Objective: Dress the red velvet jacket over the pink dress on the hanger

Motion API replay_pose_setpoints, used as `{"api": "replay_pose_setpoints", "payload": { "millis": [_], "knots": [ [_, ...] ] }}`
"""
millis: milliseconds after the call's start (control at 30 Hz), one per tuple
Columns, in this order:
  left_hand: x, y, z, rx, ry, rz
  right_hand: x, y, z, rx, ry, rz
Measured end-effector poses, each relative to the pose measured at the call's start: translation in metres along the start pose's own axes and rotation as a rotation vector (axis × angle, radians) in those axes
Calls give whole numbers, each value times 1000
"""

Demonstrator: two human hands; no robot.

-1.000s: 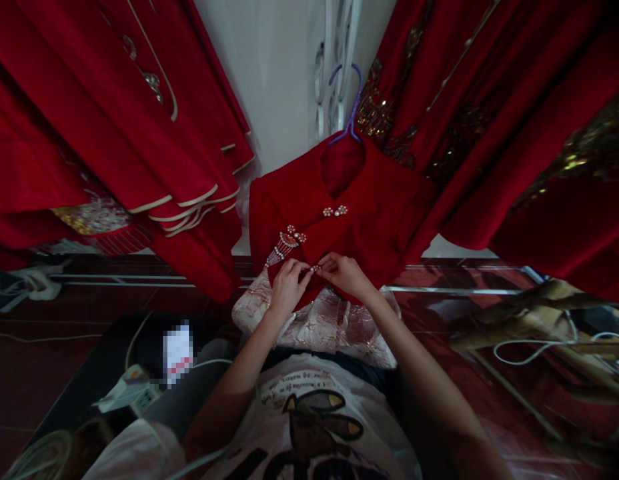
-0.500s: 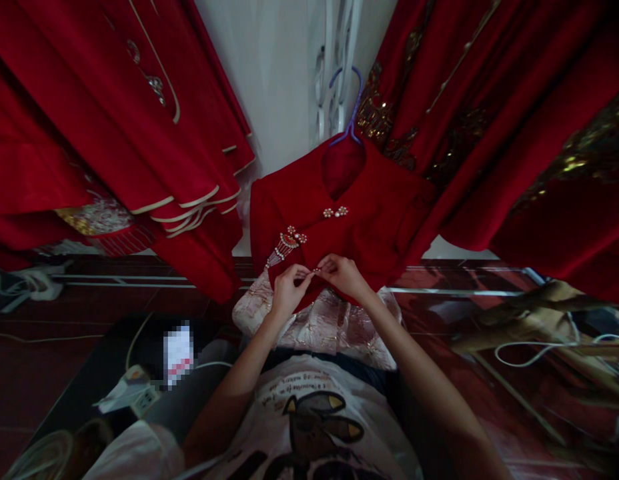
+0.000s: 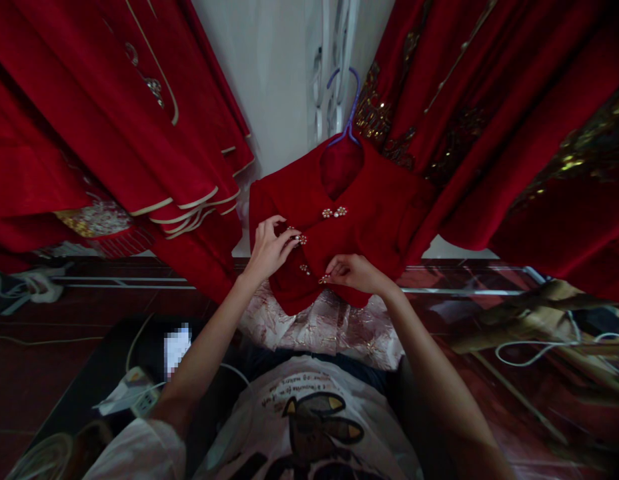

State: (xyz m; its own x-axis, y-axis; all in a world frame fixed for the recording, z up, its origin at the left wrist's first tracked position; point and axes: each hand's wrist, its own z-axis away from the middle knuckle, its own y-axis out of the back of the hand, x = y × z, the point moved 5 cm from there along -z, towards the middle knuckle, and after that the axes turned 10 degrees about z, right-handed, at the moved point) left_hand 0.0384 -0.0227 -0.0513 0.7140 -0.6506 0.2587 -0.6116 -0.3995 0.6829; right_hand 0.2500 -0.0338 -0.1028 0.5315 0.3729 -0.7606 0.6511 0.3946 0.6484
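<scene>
A red jacket (image 3: 299,200) hangs in front of me on a purple hanger (image 3: 357,100). At its neckline a pair of flower-shaped beaded clasps (image 3: 335,213) sits side by side. My left hand (image 3: 269,250) has its thumb and fingers closed around a beaded flower ornament (image 3: 301,240) on the left front, hiding much of it. Lower down, my right hand (image 3: 353,272) pinches a beaded clasp (image 3: 324,279) at the front edge. Another beaded clasp (image 3: 304,269) lies uncovered on the cloth between the hands.
Red garments with pale piping (image 3: 189,153) hang on the left, and gold-sequined red ones (image 3: 489,147) on the right. Pale patterned fabric (image 3: 329,327) lies below the jacket. A power strip (image 3: 145,399) rests at lower left; wooden pieces and a white cable (image 3: 519,360) are at right.
My left hand has left the lower clasp and moved up and left to the beaded ornament. The right hand has shifted slightly, and the two lower clasp pieces now show apart.
</scene>
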Motion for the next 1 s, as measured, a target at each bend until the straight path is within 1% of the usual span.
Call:
{"api": "replay_pose_setpoints", "payload": {
  "millis": [67,200,300,333,400,467,533,633,733,833,1000],
  "knots": [
    [1,2,-7,-51,-56,-7,-2,0,0,-2,1,7],
    [0,-2,-17,-166,-196,62,-4,-1,1,-23,4,10],
    [-6,-7,-22,-211,-267,31,-5,2,2,-20,8,7],
    [-7,-9,-25,-203,-280,14,-5,3,3,-24,12,8],
    [-5,-9,-31,-144,-285,2,-6,4,5,-57,21,-2],
    [5,-7,-40,-51,-264,14,-7,5,8,-117,22,-16],
    [20,-7,-51,16,-239,22,-9,6,12,-177,14,-19],
    [44,-15,-68,5,-227,5,-12,10,19,-234,-17,-7],
    [57,-25,-81,-35,-236,-11,-13,14,24,-272,-39,-14],
    [62,-29,-87,-43,-271,6,-11,19,27,-279,-35,-46],
    [61,-24,-91,-42,-284,117,-13,29,28,-203,5,-72]
  ]
}}
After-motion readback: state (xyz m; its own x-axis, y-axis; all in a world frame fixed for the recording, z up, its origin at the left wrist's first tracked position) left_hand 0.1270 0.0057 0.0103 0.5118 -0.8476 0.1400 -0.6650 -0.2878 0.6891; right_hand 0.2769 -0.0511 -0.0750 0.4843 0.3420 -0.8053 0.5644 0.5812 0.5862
